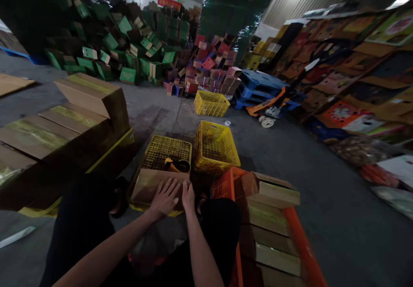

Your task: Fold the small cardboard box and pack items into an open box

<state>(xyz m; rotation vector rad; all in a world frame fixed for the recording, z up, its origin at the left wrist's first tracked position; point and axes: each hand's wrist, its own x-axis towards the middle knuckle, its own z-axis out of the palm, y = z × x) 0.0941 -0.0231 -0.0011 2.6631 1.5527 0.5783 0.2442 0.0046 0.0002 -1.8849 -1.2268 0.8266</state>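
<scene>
My left hand (164, 199) lies flat, fingers spread, on top of a brown cardboard box (146, 184) that rests on an upturned yellow crate (167, 148). Beside it my right hand (188, 197) presses on the box's right edge with fingers together. A tape dispenser (177, 165) sits on the yellow crate just behind the box. Neither hand grips anything.
A second yellow crate (214, 145) stands to the right, a third (211, 103) farther back. An orange crate (258, 231) with several boxes is at my right. Taped boxes (64, 123) are stacked at my left. Piles of green and red cartons fill the back; a blue pallet jack (263, 93) stands beyond.
</scene>
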